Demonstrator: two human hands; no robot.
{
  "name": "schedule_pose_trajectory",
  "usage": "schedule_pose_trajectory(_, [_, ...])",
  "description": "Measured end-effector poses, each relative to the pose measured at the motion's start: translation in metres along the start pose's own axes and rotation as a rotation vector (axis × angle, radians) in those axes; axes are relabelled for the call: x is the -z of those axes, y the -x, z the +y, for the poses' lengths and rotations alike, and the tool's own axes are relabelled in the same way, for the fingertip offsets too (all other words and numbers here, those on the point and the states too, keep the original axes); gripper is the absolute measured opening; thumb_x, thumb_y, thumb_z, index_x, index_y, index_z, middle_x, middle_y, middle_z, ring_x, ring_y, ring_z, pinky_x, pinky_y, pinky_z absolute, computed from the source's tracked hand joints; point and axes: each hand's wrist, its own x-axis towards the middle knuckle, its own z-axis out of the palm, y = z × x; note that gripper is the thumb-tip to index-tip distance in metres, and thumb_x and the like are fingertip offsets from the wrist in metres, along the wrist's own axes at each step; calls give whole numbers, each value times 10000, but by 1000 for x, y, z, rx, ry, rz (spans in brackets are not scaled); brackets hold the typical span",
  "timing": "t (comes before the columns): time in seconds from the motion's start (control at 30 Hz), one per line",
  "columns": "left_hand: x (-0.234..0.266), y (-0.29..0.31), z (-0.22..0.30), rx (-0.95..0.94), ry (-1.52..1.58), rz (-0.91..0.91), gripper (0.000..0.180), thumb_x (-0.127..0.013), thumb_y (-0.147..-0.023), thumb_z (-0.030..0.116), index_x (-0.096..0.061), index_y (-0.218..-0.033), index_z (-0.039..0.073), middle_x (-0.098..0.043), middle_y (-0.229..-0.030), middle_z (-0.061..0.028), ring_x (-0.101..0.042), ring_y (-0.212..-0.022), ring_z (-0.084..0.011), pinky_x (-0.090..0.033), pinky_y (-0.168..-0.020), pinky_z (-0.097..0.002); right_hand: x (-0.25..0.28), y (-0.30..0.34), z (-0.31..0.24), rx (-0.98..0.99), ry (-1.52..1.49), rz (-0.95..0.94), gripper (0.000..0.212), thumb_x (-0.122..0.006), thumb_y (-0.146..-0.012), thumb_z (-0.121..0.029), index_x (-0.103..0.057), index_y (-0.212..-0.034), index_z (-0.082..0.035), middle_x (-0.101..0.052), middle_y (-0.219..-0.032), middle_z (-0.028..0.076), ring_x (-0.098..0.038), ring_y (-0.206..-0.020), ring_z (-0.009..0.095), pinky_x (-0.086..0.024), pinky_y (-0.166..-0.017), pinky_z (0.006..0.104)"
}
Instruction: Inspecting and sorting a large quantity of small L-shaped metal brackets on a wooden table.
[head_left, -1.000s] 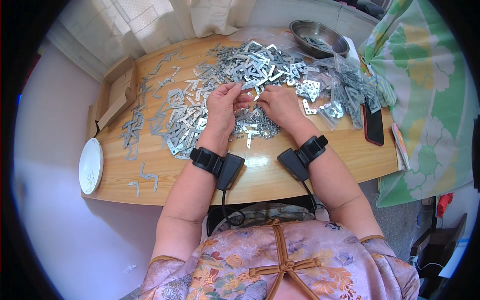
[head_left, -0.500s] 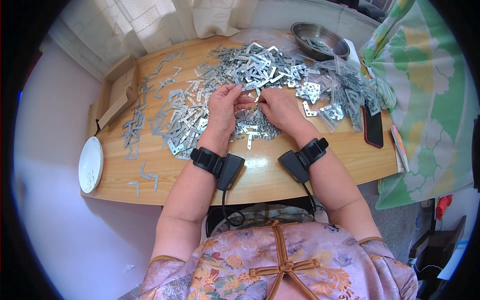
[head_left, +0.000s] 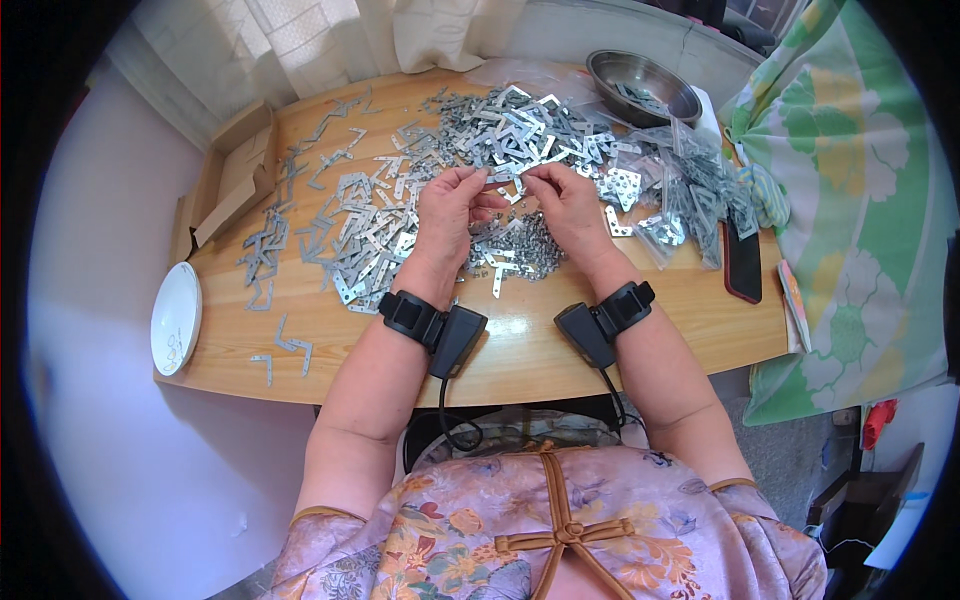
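Two black cables (head_left: pixel 443 400) could snag during a wide reach. Beyond small metal pieces (head_left: pixel 525 248) heaped on the tabletop (head_left: pixel 520 365), the left hand (head_left: pixel 445 210) pinches a silvery bracket (head_left: pixel 498 181); the right hand (head_left: pixel 573 210), fingertips pressed together beside it, hides any contents. Loosened fingers could lose it among the bracket pile (head_left: pixel 520 125).

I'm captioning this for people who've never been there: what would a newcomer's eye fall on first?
First, the glinting heap of metal brackets across the middle of the wooden table. Next, the left hand and right hand, close together at the heap's near side, with black devices strapped at both wrists. Then the green-and-white floral cloth at the picture's right.
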Motion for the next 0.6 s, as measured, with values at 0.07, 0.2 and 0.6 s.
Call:
schedule_pose_trajectory(0.07, [1,0,0,-5,-3,-2,120,-576,-854,149,-557,-891,37,-647,-823,-86,-626,-639,-126,-448,-489,-171,0,0,-1,15,1,36,103,-594,-784,-71,-605,-848,9,-612,-764,130,-584,-651,202,-453,-590,296])
schedule_pose_trajectory(0.2, [2,-1,-2,-4,-10,-7,120,-576,-854,154,-560,-890,41,-651,-828,-84,-622,-627,-119,-435,-477,-166,1,-2,5,161,42,58,106,-598,-783,-68,-608,-855,9,-620,-775,127,-592,-655,190,-458,-593,286])
schedule_pose_trajectory(0.6, [-3,1,-2,-71,-36,-29,138,-584,-848,154,-555,-885,25,-645,-821,-82,-619,-612,-123,-425,-467,-164,-2,-1,0,199,28,54,75,-628,-736,-51,-623,-803,-16,-597,-740,89,-579,-684,202,-452,-593,278])
